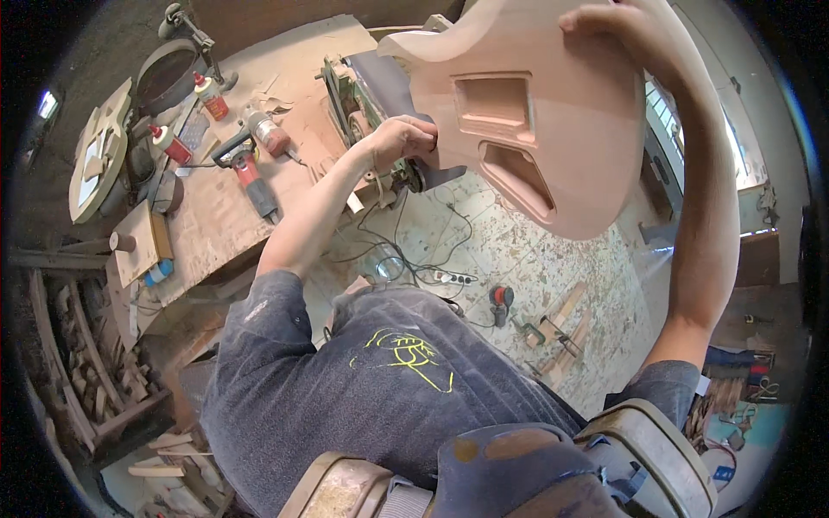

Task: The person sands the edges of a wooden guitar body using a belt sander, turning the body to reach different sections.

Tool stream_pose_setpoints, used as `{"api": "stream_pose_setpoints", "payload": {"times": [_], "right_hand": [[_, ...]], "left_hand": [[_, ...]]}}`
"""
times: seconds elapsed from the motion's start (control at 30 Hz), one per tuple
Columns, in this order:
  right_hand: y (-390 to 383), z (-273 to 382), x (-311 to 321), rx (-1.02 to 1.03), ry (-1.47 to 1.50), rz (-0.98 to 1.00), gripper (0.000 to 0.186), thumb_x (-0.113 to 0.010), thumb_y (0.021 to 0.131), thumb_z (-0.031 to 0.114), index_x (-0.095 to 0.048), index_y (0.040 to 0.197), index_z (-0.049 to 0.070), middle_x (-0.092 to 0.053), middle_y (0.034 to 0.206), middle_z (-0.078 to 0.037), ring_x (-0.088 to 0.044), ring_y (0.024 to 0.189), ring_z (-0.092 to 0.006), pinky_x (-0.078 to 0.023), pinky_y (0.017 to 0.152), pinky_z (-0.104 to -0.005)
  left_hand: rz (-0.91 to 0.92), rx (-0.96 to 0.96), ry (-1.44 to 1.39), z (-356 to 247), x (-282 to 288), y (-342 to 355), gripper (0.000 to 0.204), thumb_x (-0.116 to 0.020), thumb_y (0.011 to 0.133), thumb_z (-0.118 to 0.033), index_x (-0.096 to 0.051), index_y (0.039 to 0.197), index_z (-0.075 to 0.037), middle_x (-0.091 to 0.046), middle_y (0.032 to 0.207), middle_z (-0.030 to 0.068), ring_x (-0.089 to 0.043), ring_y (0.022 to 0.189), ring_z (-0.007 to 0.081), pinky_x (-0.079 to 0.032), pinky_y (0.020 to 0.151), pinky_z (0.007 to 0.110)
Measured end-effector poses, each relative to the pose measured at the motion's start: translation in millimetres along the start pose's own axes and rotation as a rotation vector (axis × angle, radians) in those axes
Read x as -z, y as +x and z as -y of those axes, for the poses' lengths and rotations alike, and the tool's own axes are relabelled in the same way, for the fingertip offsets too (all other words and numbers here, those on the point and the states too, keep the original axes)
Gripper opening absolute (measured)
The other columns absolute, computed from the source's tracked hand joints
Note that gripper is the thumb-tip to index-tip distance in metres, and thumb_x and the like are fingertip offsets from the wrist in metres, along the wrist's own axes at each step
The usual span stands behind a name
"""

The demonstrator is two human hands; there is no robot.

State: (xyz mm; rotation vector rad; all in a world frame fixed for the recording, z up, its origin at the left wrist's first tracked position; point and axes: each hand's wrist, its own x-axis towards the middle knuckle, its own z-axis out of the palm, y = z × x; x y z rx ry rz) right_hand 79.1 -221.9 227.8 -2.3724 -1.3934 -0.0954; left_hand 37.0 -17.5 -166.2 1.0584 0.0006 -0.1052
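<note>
I hold a bare wooden guitar body (587, 121) raised in front of me, tilted, with two routed cavities showing in its face. My right hand (609, 24) grips its upper right edge, with a digit lying on the face; the other fingers are partly cut off by the view. At its left edge, my left hand (401, 140) has its fingers curled closed around the rim. Just behind that hand, a dark grey curved piece (393, 82) shows beside the body. A green clamp-like machine (345, 116) stands at the bench edge beyond my left hand.
On the dusty wooden workbench (298, 60) lie a red angle grinder (255, 186), another power tool (269, 134) and red glue bottles (210, 97). Another guitar body (102, 155) leans at far left. Cables (414, 268), a sander (501, 298) and clamps (553, 332) lie on the floor.
</note>
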Motion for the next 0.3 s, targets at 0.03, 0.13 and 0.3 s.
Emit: {"api": "stream_pose_setpoints", "payload": {"times": [0.03,0.13,0.3], "right_hand": [[-1.0,15.2,1.9,-0.062,-0.020,-0.028,0.031,-0.076,0.067,0.023,-0.075,0.083,-0.004,-0.070,0.070,-0.012,-0.065,0.063,-0.0163,-0.052,0.062,-0.0295],[2.1,23.5,9.6,-0.005,-0.134,-0.001,0.031,-0.076,0.067,0.023,-0.075,0.081,-0.004,-0.069,0.067,-0.011,-0.065,0.060,-0.0164,-0.051,0.059,-0.0303],[-5.3,22.3,0.4,-0.059,-0.151,-0.101,0.030,-0.076,0.067,0.024,-0.076,0.083,-0.002,-0.071,0.069,-0.011,-0.067,0.063,-0.0179,-0.052,0.062,-0.0302]], "left_hand": [[0.009,0.005,0.005,-0.4,-3.6,0.1,0.033,-0.055,0.091,-0.002,-0.064,0.120,0.011,-0.070,0.115,0.0105,-0.065,0.105,0.0149,-0.050,0.093,0.030],[0.000,-0.034,-0.090,-7.0,-14.9,-3.4,0.032,-0.055,0.091,-0.002,-0.064,0.119,0.011,-0.070,0.114,0.0114,-0.065,0.102,0.0153,-0.050,0.093,0.030],[-0.033,-0.051,-0.080,-1.1,-12.8,-2.8,0.029,-0.057,0.091,-0.006,-0.069,0.116,0.003,-0.069,0.105,0.0036,-0.063,0.091,0.0092,-0.049,0.087,0.024]]}}
